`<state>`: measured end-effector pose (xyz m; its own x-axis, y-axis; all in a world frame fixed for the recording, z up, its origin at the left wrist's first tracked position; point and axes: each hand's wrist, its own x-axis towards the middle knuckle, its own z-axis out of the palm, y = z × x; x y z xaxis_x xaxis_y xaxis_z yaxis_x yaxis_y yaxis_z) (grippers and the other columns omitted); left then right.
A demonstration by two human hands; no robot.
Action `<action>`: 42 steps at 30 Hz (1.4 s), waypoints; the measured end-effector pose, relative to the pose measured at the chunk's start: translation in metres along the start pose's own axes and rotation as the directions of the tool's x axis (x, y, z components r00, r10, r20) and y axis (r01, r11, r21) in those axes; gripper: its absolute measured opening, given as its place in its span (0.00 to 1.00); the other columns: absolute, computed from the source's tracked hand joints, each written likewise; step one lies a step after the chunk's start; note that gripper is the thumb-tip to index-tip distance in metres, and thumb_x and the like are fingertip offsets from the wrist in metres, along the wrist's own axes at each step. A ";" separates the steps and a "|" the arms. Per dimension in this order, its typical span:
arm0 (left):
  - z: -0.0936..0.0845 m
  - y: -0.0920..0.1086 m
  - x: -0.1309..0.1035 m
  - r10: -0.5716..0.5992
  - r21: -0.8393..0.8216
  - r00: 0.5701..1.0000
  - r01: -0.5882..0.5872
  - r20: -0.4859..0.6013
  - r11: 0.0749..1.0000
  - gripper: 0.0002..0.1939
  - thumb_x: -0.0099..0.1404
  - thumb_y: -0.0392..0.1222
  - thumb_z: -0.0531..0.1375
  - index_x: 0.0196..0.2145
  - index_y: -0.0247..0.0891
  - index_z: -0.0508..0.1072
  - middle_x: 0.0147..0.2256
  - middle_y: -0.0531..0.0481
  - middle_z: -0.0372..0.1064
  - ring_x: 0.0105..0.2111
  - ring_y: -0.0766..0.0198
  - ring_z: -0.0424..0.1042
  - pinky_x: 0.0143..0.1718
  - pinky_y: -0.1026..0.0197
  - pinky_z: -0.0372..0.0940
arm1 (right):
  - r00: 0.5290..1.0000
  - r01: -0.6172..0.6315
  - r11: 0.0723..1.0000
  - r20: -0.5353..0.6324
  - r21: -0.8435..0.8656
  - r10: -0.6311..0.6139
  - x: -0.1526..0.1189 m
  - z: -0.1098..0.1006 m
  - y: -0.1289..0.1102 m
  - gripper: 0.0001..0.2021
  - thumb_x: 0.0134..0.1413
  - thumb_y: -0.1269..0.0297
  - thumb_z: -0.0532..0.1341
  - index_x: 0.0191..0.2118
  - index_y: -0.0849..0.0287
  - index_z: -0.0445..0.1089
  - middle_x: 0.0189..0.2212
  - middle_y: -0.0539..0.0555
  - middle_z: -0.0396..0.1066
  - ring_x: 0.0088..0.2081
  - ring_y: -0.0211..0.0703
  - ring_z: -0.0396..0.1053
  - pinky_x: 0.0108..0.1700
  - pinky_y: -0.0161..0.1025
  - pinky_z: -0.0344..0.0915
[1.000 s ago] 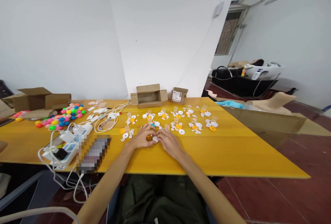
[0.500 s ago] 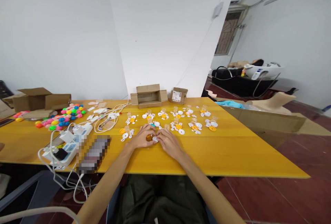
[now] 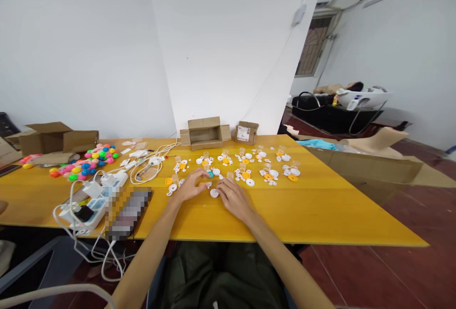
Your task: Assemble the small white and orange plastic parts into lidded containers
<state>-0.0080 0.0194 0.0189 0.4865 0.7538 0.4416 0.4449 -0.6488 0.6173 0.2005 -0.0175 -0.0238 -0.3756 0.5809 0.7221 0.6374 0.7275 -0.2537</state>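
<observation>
My right hand [image 3: 233,198] has its fingertips at the edge of a white round disc [image 3: 214,193] near the middle of the table. To the left, my left hand [image 3: 191,186] has thumb and fingers apart over small white and orange parts. A teal round piece [image 3: 210,174] lies by its fingertips, with a white ring [image 3: 216,172] beside it. Clusters of orange wheels, white wheels and clear cups spread behind and beside both hands. An orange wheel [image 3: 245,175] and a white wheel [image 3: 250,182] lie right of my right hand.
On the yellow table [image 3: 302,214], a power strip [image 3: 103,199] with cables and a blurred phone [image 3: 130,213] stand left. Colourful balls [image 3: 85,166] lie farther left near an open carton [image 3: 50,140]. Two small cartons [image 3: 205,133] [image 3: 245,133] stand at the back.
My left hand has moved left and up, off the white disc, and its fingers have spread. My right hand remains beside the disc, which is now more visible.
</observation>
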 end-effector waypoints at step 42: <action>-0.010 0.012 -0.017 -0.226 0.554 0.974 0.193 -0.009 0.810 0.05 0.56 0.33 0.59 0.30 0.42 0.72 0.31 0.49 0.73 0.40 0.53 0.71 0.45 0.54 0.62 | 0.998 -0.038 0.999 0.044 -0.030 0.039 0.000 0.001 0.001 0.10 0.64 0.73 0.54 0.33 0.54 0.68 0.33 0.54 0.71 0.39 0.47 0.68 0.44 0.43 0.67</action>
<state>-0.0188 -0.0002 0.0253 0.3666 0.8818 0.2966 0.8707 -0.4375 0.2245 0.2000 -0.0164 -0.0250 -0.3795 0.6246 0.6825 0.6709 0.6937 -0.2619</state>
